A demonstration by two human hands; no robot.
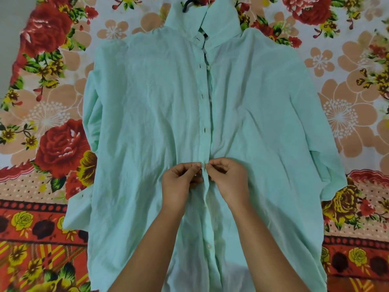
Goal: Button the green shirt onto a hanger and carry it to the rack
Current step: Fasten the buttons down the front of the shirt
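Note:
A pale green shirt point(147, 114) lies spread front-up on a flowered bedsheet, collar at the top. A black hanger hook point(188, 5) pokes out above the collar; the hanger's body is hidden inside the shirt. My left hand point(181, 182) pinches the left edge of the button placket at its lower middle. My right hand point(229, 180) pinches the right edge at the same spot, fingertips nearly touching the left's. One button above my hands looks fastened; the placket gapes open higher up, and a loose button point(208, 246) shows below.
The flowered bedsheet point(48, 127) in red, peach and yellow covers the whole surface around the shirt. The shirt's sleeves lie folded along both sides. No rack is in view.

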